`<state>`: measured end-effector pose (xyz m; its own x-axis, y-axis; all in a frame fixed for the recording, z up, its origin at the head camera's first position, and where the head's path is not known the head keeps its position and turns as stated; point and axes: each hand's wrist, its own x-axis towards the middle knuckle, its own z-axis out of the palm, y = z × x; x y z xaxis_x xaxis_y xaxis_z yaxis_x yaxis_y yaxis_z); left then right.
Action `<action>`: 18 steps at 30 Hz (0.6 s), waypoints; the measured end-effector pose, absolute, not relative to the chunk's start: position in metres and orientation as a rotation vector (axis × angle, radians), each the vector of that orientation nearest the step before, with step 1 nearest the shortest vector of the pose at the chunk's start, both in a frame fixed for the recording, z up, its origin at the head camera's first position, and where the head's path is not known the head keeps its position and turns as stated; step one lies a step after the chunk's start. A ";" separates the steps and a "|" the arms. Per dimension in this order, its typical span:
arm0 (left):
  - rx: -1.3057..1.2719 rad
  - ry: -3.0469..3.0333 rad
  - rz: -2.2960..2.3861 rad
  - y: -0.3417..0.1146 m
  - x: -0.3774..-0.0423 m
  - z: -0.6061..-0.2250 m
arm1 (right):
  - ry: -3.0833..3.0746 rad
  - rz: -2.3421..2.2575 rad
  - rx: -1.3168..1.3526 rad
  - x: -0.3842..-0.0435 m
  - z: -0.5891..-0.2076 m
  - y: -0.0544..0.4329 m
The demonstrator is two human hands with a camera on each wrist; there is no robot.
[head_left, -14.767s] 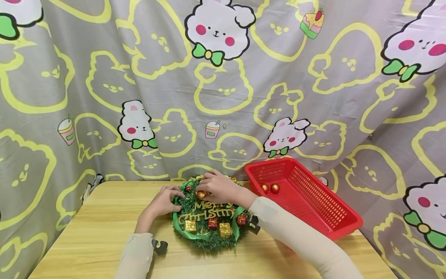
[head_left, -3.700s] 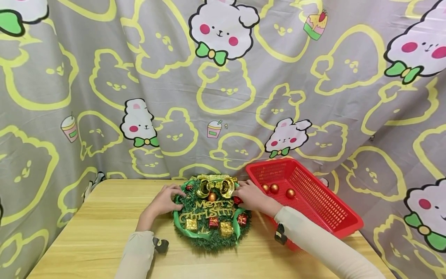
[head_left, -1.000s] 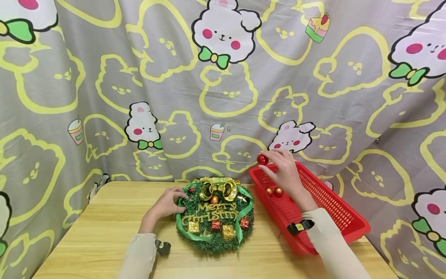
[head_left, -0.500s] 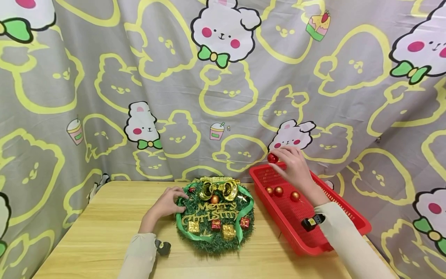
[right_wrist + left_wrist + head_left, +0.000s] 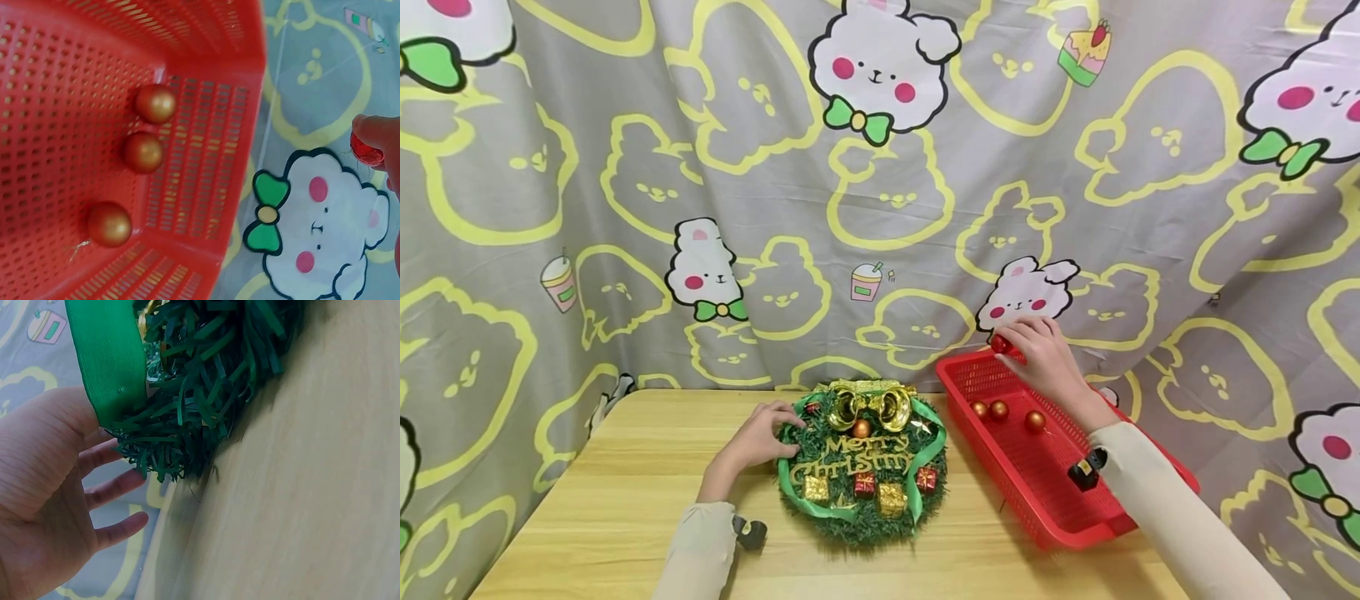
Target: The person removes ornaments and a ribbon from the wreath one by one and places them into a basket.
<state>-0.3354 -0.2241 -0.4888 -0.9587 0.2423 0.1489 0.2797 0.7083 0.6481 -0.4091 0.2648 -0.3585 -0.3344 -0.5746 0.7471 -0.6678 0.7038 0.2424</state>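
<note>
A green Christmas wreath [image 5: 880, 525] with gold bells, small gift boxes, green ribbon and gold "Merry Christmas" lettering lies on the table. My left hand [image 5: 760, 437] holds its left edge, thumb and fingers round the tinsel; in the left wrist view, ribbon [image 5: 109, 362] covers part of the thumb. Above the back left of the red basket [image 5: 1071, 533], my right hand [image 5: 1041, 362] pinches a shiny red Christmas ball [image 5: 1000, 342] between thumb and fingers. In the right wrist view the red ball [image 5: 365, 150] shows beyond the basket's rim.
Three gold-orange balls [image 5: 1035, 422] lie inside the basket near its back end. The wooden table [image 5: 625, 500] reaches back to a patterned grey curtain [image 5: 775, 208]. An orange ball [image 5: 862, 428] sits below the bells on the wreath.
The right hand has left the wreath's right side with the red ball and moved rightward over the basket. Earlier it worked near the orange ball. The left hand stays at the wreath.
</note>
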 end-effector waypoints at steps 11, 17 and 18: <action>-0.446 -2.844 -1.103 -0.224 -0.336 -0.490 | -2.147 0.044 0.898 -0.423 -0.375 0.278; -0.435 -2.840 -1.117 -0.225 -0.336 -0.490 | -2.184 0.020 0.889 -0.430 -0.389 0.284; -0.436 -2.839 -1.115 -0.225 -0.336 -0.490 | -2.187 0.018 0.889 -0.431 -0.392 0.285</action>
